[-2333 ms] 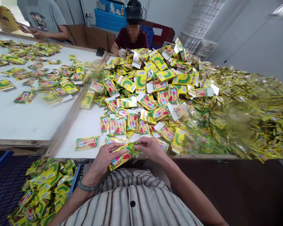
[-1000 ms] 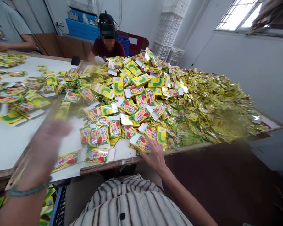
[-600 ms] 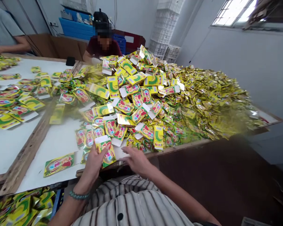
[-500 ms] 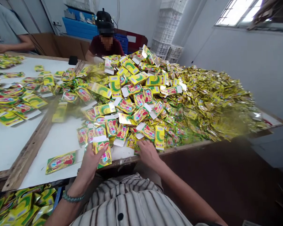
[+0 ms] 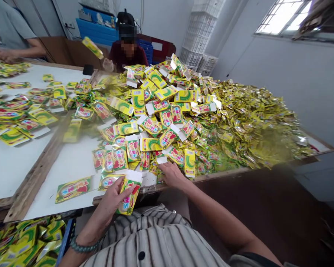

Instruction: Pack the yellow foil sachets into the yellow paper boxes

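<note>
My left hand [image 5: 111,202] grips a small yellow and green candy box [image 5: 130,196] by its sides, thumb on the printed front. The box tilts in front of the table edge, its white end flap raised. My right hand [image 5: 173,174] rests at the near foot of the pile, fingers curled down among small candy packets [image 5: 153,171]. Its fingertips are partly hidden, so what they pinch does not show. Close by, an upright yellow box [image 5: 189,163] leans on the pile, and another box [image 5: 74,190] lies flat on the white tabletop to the left.
A heap of candy boxes [image 5: 156,105] runs into a large mound of shiny yellow packets [image 5: 247,118] at right. Wooden strips [image 5: 40,168] edge the table. A bin of yellow packs [image 5: 25,241] sits below left. Across the table are two people; a yellow box [image 5: 92,47] is in mid-air.
My left hand has moved right and towards my body with the candy box, uncovering another box on the table. My right hand has barely shifted. Across the table, a yellow box now appears in the air.
</note>
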`<state>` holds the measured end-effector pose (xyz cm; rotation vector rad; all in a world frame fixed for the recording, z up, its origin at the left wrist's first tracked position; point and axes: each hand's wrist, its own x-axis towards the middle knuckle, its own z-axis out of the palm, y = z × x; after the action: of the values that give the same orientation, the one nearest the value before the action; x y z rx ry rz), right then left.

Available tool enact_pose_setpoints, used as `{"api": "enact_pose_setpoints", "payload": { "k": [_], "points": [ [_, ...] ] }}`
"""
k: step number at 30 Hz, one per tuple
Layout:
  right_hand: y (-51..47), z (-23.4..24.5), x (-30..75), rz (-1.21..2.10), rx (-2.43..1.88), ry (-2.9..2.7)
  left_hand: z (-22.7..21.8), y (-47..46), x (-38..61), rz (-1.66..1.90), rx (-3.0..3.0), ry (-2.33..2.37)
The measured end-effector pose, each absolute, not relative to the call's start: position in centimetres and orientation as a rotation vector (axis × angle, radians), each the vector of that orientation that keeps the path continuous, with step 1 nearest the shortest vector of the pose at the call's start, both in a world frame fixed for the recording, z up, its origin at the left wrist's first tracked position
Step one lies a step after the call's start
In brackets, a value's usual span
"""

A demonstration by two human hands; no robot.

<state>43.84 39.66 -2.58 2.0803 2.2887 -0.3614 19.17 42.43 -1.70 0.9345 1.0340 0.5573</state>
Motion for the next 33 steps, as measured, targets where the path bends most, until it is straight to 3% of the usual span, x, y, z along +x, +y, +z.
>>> {"api": "enact_pose_setpoints", "payload": {
  "k": [7,11,15,17,19,21,26,31,33],
  "points": [
    [40.1,-2.6,43.6,-0.428,2.074,2.272,-1.8,41.9,19.6,0.57,0.961,1.064],
    [39.8,-2.3,43.6,-0.618,2.367,2.427,-2.2,41.9,19.5,0.548,0.974,1.027],
    [39.5,-2.0,41.8,-1.356,2.882,2.272,-2.8,41.8,19.7,0.538,1.033,0.931],
    [39.4,-2.0,40.6,-1.874,2.921,2.121,-2.8,41.8,19.7,0.525,1.065,0.908],
    [39.2,-1.9,39.5,-2.174,2.806,2.075,-2.7,41.7,19.6,0.525,1.071,0.886],
    [39.1,-1.9,38.8,-2.165,2.705,2.13,-2.6,41.7,19.4,0.524,1.056,0.866],
    [38.6,-1.9,38.6,-1.668,2.546,2.339,-2.9,41.3,19.4,0.439,1.009,0.842],
    [38.0,-2.2,39.2,-1.749,2.443,2.403,-2.5,41.3,19.6,0.419,0.874,0.919],
    [37.9,-2.3,40.0,-1.403,2.525,2.501,-2.2,41.5,19.6,0.406,0.807,0.943]
  ]
}}
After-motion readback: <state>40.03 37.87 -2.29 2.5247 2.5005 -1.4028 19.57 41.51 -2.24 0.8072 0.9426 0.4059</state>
